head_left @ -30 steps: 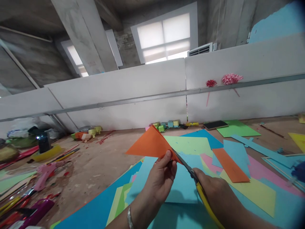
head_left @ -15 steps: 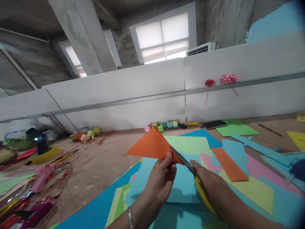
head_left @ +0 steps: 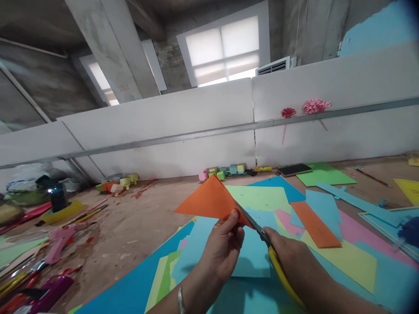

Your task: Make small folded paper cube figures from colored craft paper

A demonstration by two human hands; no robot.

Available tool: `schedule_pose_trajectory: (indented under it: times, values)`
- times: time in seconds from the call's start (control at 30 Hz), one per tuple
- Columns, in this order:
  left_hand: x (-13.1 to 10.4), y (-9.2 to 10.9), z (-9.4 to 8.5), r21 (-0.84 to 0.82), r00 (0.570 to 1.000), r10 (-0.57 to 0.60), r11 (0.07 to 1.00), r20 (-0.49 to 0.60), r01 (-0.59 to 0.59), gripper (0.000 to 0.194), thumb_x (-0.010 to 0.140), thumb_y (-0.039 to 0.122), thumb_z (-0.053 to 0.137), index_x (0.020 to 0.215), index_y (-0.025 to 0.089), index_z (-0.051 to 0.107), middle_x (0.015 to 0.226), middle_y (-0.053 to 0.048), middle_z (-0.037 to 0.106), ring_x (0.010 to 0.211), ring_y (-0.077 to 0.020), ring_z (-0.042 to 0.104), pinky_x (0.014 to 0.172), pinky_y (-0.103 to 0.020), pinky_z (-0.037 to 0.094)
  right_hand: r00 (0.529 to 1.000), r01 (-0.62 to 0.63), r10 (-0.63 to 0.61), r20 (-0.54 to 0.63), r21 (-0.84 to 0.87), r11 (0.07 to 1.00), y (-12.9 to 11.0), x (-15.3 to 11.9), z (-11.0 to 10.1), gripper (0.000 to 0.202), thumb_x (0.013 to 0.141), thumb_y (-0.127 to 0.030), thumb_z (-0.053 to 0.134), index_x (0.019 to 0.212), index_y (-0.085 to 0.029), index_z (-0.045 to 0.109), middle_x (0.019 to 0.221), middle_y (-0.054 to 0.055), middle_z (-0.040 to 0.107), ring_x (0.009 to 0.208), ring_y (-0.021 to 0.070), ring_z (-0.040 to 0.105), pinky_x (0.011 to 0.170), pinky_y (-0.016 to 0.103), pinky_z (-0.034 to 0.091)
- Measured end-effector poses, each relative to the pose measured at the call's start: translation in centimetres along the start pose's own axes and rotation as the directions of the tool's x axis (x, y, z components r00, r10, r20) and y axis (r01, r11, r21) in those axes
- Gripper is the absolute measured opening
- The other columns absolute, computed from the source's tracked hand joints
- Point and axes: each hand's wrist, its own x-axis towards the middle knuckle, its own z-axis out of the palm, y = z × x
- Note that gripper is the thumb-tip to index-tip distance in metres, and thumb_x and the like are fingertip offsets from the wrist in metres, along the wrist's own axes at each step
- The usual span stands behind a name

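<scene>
An orange sheet of paper (head_left: 206,198), folded to a triangle, is pinched near its lower right edge by my left hand (head_left: 224,248), thumb on top. My right hand (head_left: 288,255) grips scissors (head_left: 276,266) with yellow handles. Their dark blades lie along the paper's right edge, just beyond my left thumb; whether they are fully closed is hard to see. Under both hands spreads a pile of coloured paper, with a light blue sheet (head_left: 252,264) on top. An orange paper strip (head_left: 316,224) lies to the right of my right hand.
Small paper blocks (head_left: 221,173) line the wall's foot, near a black phone (head_left: 294,170) and a green sheet (head_left: 327,173). On the left lie a pink glue gun (head_left: 57,242), a yellow tape roll (head_left: 68,212) and a purple tool (head_left: 49,296).
Both hands, the orange paper and the scissors have shifted very slightly right. The scissor handles look a little closer together. My grip on both things is the same.
</scene>
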Motion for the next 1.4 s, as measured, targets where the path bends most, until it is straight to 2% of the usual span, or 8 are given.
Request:
schedule_pose_trajectory:
  times: [0.17,0.33,0.6,0.7,0.87,1.0,1.2,1.4]
  values:
    - [0.2,-0.2,0.0,0.003,1.0,0.001,1.0,0.008,-0.001,0.021,0.09,0.002,0.058,0.072,0.008,0.066,0.068,0.0,0.065,0.047,-0.0033,0.06,0.041,-0.01,0.051,0.998,0.035,-0.037,-0.05,-0.049,0.998,0.4,0.0,0.5,0.032,0.086,-0.008,0.038,0.107,-0.014,0.06,0.071,0.005,0.071,0.058,0.0209,0.067,0.05,0.026,0.042]
    - [0.2,-0.2,-0.1,0.013,1.0,0.0,1.0,-0.007,0.0,0.023,0.089,0.003,0.06,0.068,0.009,0.065,0.066,0.0,0.063,0.047,-0.0038,0.059,0.041,-0.011,0.051,1.0,0.01,-0.011,-0.021,-0.054,0.998,0.3,0.1,0.1,0.029,0.088,-0.009,0.037,0.102,-0.015,0.062,0.066,0.005,0.07,0.054,0.0199,0.065,0.047,0.026,0.04]
    - [0.5,-0.3,-0.4,0.022,1.0,0.01,1.0,0.006,-0.01,0.02,0.089,0.002,0.06,0.072,0.009,0.066,0.067,0.0,0.066,0.046,-0.003,0.059,0.041,-0.01,0.051,0.996,0.045,-0.047,-0.076,-0.028,0.999,1.4,0.1,0.7,0.049,0.088,-0.015,0.038,0.133,-0.007,0.054,0.093,0.015,0.075,0.077,0.0242,0.072,0.065,0.031,0.055]
    - [0.5,-0.4,-0.4,0.031,1.0,0.007,0.999,0.002,-0.007,0.02,0.089,0.003,0.06,0.071,0.01,0.066,0.066,0.0,0.066,0.047,-0.0035,0.059,0.042,-0.01,0.051,0.999,0.025,-0.026,-0.048,-0.013,1.0,1.5,0.2,0.8,0.055,0.087,-0.015,0.036,0.139,-0.004,0.049,0.102,0.018,0.074,0.084,0.026,0.072,0.07,0.034,0.057]
    - [0.5,-0.5,-0.4,0.032,1.0,0.014,0.999,-0.008,-0.014,0.019,0.087,0.002,0.063,0.07,0.01,0.066,0.067,-0.001,0.067,0.048,-0.0046,0.06,0.041,-0.011,0.05,1.0,-0.028,0.027,0.006,0.032,0.999,1.0,0.3,0.2,0.058,0.086,-0.013,0.035,0.142,-0.007,0.046,0.108,0.017,0.073,0.092,0.0251,0.071,0.076,0.033,0.056]
    - [0.6,-0.6,-0.3,0.035,1.0,0.019,0.999,-0.012,-0.018,0.019,0.086,0.002,0.063,0.069,0.01,0.067,0.067,-0.001,0.066,0.047,-0.0044,0.059,0.041,-0.01,0.05,1.0,-0.01,0.01,-0.015,-0.017,1.0,1.0,0.3,0.1,0.055,0.086,-0.014,0.037,0.138,-0.006,0.049,0.097,0.015,0.075,0.081,0.0247,0.072,0.065,0.031,0.054]
    - [0.4,-0.7,-0.3,0.032,1.0,-0.01,0.999,-0.008,0.011,0.02,0.087,0.003,0.062,0.069,0.01,0.066,0.067,-0.001,0.066,0.047,-0.0043,0.059,0.04,-0.011,0.05,0.979,0.108,-0.141,-0.146,-0.214,0.971,1.4,0.2,0.6,0.04,0.088,-0.015,0.04,0.121,-0.007,0.061,0.073,0.007,0.075,0.057,0.0238,0.07,0.047,0.03,0.043]
    - [0.5,-0.9,-0.5,0.039,1.0,-0.004,0.999,-0.014,0.004,0.02,0.085,0.003,0.065,0.067,0.01,0.066,0.066,-0.001,0.066,0.047,-0.005,0.06,0.041,-0.011,0.05,0.971,0.123,-0.153,-0.182,-0.169,0.978,1.2,0.0,0.3,0.027,0.089,-0.018,0.043,0.106,-0.012,0.063,0.063,0.003,0.071,0.05,0.0198,0.066,0.045,0.027,0.036]
